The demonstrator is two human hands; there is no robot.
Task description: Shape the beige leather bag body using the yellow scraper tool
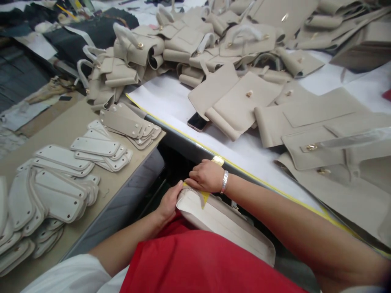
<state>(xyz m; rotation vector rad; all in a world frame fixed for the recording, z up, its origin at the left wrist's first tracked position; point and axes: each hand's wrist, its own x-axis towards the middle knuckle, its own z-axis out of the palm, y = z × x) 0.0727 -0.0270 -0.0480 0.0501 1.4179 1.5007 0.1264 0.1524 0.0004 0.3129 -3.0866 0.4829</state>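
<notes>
A cream and beige bag (pixel 222 226) lies tilted across my lap, its long pale panel facing up. My left hand (pixel 169 201) is closed on the bag's near left end, thumb up along the corner. Over that same end, my right hand (pixel 206 176) is curled, its fingers pressed on a yellow strip (pixel 204 198) with a pointed tip hanging over the pale panel. A small shiny yellow piece (pixel 218 160) shows just beyond the right hand; I cannot tell whether it joins the strip. A silver bracelet (pixel 225 182) circles the right wrist.
Beige bags (pixel 244 97) and bag parts are heaped over the white-covered table (pixel 161 95), whose edge carries a yellow line. A phone (pixel 197 121) lies there. On the left board (pixel 116 183) are stacked white straps (pixel 61 191) and beige straps (pixel 122 122).
</notes>
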